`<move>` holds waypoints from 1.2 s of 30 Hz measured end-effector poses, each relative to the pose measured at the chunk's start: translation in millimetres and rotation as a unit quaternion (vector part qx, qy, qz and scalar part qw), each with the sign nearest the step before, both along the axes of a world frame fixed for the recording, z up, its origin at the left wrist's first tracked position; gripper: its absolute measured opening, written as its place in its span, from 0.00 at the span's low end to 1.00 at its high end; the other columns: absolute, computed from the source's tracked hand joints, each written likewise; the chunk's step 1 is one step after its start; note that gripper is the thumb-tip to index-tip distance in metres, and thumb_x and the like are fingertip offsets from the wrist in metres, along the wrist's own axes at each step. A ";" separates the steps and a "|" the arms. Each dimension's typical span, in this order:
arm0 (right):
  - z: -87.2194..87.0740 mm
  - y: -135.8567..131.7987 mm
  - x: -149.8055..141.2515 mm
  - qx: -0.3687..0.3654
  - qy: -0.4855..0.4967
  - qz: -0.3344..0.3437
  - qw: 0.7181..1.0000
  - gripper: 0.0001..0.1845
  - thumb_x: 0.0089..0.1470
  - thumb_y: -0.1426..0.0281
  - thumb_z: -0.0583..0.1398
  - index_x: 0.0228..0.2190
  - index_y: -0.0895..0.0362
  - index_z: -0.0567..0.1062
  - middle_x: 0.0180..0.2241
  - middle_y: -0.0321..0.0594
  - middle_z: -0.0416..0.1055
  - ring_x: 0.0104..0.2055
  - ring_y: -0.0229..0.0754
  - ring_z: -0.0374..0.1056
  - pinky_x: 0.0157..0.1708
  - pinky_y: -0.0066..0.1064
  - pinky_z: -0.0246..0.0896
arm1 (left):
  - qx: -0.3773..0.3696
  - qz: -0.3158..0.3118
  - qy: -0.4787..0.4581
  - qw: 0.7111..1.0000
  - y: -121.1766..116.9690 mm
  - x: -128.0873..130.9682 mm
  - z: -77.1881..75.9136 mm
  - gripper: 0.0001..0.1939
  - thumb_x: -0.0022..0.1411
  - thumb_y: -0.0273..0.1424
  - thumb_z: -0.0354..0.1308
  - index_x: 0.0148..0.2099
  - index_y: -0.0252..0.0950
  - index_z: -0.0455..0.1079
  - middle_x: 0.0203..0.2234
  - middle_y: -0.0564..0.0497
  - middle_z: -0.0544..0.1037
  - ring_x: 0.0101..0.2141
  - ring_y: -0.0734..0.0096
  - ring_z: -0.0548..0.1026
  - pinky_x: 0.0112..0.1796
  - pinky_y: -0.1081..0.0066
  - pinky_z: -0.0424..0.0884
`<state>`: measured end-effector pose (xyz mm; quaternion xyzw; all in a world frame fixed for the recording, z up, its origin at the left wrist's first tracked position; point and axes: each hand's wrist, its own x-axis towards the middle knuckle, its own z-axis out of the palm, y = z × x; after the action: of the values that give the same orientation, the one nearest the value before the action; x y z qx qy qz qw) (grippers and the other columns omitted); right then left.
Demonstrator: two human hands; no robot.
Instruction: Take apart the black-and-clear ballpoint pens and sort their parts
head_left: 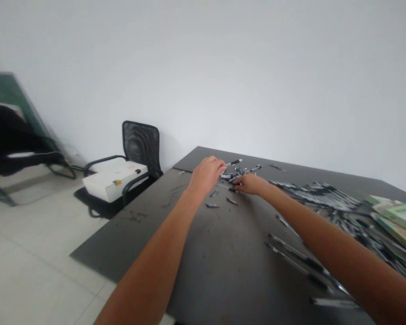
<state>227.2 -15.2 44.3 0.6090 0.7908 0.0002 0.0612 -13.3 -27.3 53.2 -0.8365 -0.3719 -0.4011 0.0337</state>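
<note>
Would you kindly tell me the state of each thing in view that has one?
Left hand: closed on a pen
Held pen: tilted, dark end outward
Right hand: fingers curled low over the table, grip unclear
Pen heap: jumbled
Pen row: laid roughly side by side
White box: looks shut, on the chair
Chair: upright
Green packs: lying down, blurred
</note>
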 end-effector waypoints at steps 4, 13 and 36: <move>4.5 1.8 -3.5 -0.009 -0.006 -0.015 1.000 0.18 0.69 0.60 0.65 0.56 0.55 0.78 0.57 0.46 0.77 0.53 0.49 0.76 0.53 0.47 0.76 | -0.001 0.002 -0.002 1.000 -1.2 0.1 0.7 0.09 0.79 0.32 0.58 0.48 0.38 0.80 0.43 0.45 0.81 0.48 0.58 0.79 0.49 0.64 0.75; 10.0 -12.0 -18.4 0.044 0.011 -0.076 0.996 0.18 0.69 0.59 0.65 0.55 0.55 0.78 0.56 0.47 0.77 0.52 0.48 0.76 0.53 0.48 0.76 | 0.002 -0.012 -0.019 1.000 -1.8 0.9 -0.6 0.08 0.78 0.32 0.58 0.47 0.39 0.80 0.43 0.45 0.82 0.47 0.58 0.80 0.49 0.63 0.75; 16.0 -204.2 101.4 0.069 0.688 -0.151 0.706 0.20 0.55 0.58 0.64 0.46 0.53 0.84 0.35 0.41 0.79 0.33 0.40 0.71 0.30 0.29 0.65 | 0.013 -0.142 -0.112 0.983 -78.6 85.6 -33.0 0.06 0.79 0.32 0.55 0.50 0.41 0.73 0.45 0.48 0.81 0.45 0.63 0.80 0.49 0.65 0.77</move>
<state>328.7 -219.4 60.3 0.5542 0.5083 -0.3738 -0.5429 72.4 -106.0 20.2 -0.8298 -0.2456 -0.4981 -0.0542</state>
